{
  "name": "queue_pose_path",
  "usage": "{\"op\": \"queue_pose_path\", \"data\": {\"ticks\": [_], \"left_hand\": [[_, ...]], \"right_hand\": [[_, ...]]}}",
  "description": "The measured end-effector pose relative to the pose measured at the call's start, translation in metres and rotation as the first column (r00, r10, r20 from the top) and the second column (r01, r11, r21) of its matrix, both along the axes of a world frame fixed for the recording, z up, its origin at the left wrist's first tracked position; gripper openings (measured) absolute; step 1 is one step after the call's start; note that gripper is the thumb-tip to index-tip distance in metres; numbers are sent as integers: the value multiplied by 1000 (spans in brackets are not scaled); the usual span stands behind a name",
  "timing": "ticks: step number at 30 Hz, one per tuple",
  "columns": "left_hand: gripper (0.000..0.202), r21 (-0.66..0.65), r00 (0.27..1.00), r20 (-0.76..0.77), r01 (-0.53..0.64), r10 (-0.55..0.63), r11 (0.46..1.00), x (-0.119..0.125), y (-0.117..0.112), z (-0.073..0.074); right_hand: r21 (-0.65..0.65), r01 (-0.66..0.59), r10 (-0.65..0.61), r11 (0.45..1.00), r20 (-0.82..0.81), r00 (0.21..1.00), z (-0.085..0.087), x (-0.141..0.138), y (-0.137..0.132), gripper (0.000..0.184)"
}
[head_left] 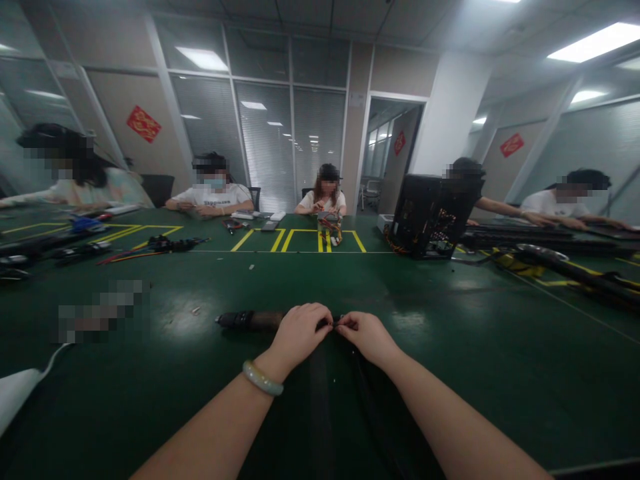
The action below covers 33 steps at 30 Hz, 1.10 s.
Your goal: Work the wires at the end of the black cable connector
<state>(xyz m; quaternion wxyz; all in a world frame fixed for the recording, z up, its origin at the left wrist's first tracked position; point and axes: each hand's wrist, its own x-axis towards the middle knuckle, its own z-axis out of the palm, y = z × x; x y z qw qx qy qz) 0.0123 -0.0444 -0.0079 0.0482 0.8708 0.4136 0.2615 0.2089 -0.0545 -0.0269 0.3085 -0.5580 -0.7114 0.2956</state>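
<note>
at the far left, a white object (17,393) lies on the green table (480,373), a pale cord (54,359) running from it toward a blurred-out item (100,315). beyond these, dark cables and parts (83,251) lie spread near a blue item (87,225), and a person in a pale patterned top (117,183) sits behind them. next along, a person in a white shirt (213,200) leans on the far edge.

nearer, left of centre, a dark rod-shaped tool (263,321) lies crosswise on the table, its tapered tip pointing left and its right end hidden under the left hand (304,327). a pale bracelet (263,379) circles that wrist. the left fingers curl over the tool, thumb and fingertips drawn together on a small dark piece (337,320) at its right; the piece is too small to identify. the right hand (367,339) meets it from the other side, thumb and fingertips pinched on the same piece, the two hands nearly touching. a black strip (367,400) runs from below the right hand toward the wearer.

straight across, another person (305,200) sits behind a wired unit (327,219). farther right stand a black computer case (415,217), then long black bars (520,238) and a dark bundle (575,270).
</note>
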Motion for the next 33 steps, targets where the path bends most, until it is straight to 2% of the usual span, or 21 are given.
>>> {"op": "queue_pose_path", "data": {"ticks": [7,13,20,33], "left_hand": [[7,-6,1000,-7,26,-26,1000,-1,0,1],[9,-14,999,47,-5,5,1000,-1,2,-2],[8,4,1000,15,22,-22,1000,-1,3,-2],[9,-23,1000,17,16,-16,1000,0,0,2]], "right_hand": [[8,2,-2,1000,-24,1000,-2,0,1,12],[13,3,-2,1000,-47,999,-2,1,-1,11],[36,-7,9,999,-49,999,-4,0,1,12],[17,4,-4,1000,-16,1000,3,-1,-3,11]]}}
